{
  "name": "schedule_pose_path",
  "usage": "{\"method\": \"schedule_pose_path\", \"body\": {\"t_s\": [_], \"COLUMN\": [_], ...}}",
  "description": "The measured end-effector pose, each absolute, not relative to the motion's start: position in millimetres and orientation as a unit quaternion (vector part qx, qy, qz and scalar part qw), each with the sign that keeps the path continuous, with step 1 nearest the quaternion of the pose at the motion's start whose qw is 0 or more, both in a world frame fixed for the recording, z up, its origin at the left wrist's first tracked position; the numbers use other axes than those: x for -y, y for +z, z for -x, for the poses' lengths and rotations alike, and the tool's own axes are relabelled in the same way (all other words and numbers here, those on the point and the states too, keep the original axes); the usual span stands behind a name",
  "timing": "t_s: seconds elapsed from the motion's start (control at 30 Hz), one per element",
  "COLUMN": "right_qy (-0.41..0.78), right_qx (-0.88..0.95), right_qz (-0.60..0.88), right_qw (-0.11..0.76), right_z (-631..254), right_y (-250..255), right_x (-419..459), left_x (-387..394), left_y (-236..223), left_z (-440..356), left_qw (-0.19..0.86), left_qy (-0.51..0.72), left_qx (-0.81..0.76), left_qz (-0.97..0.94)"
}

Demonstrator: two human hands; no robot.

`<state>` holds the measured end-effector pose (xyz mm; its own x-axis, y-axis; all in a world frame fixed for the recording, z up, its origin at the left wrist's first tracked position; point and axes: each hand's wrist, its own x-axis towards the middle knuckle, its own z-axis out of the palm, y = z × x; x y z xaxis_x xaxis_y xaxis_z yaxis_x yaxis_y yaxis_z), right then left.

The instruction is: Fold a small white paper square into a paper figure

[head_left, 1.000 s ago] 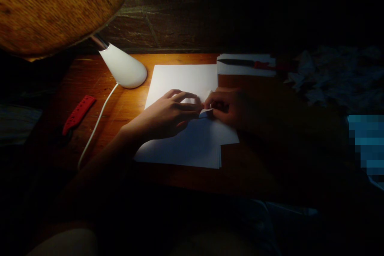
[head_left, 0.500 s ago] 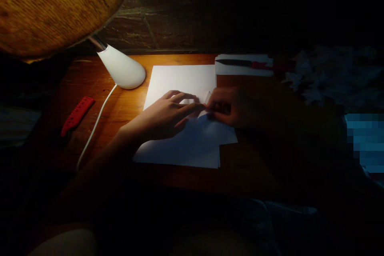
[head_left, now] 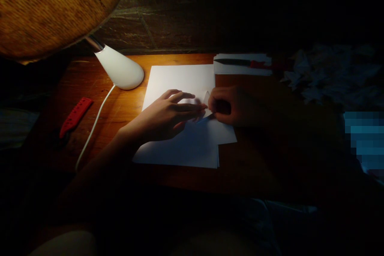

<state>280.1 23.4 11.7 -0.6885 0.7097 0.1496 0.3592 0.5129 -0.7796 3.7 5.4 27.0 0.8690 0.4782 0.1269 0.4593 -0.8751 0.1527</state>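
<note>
Two bare hands meet over one stack of white sheets on the wooden table [head_left: 120, 108], with one lamp [head_left: 121, 68], one red-handled knife [head_left: 234, 62] on one smaller pile of paper [head_left: 243, 70] and one red object [head_left: 76, 116] about them, plus a heap of folded paper [head_left: 333, 74] too dim to count. The left hand [head_left: 168, 116] lies low and palm down, fingers spread and nearly straight, while the right hand [head_left: 223, 106] curls inward, its fingertips closed on a small folded paper [head_left: 207, 98] (pale, creased, partly hidden by fingers) that sits between the hands above the stack of white sheets [head_left: 180, 152].
</note>
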Motion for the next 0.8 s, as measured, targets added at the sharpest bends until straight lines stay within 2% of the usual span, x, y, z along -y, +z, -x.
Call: {"method": "schedule_pose_path", "body": {"t_s": [0.8], "right_qy": [0.361], "right_qx": [0.859], "right_qz": [0.259], "right_qw": [0.255], "right_z": [-283.7], "right_y": [4.6], "right_x": [-30.4], "left_x": [0.0], "left_y": [24.7], "left_z": [-8.4], "left_qw": [0.016], "left_qy": [0.049], "left_qx": [-0.236], "left_qz": [-0.97]}}
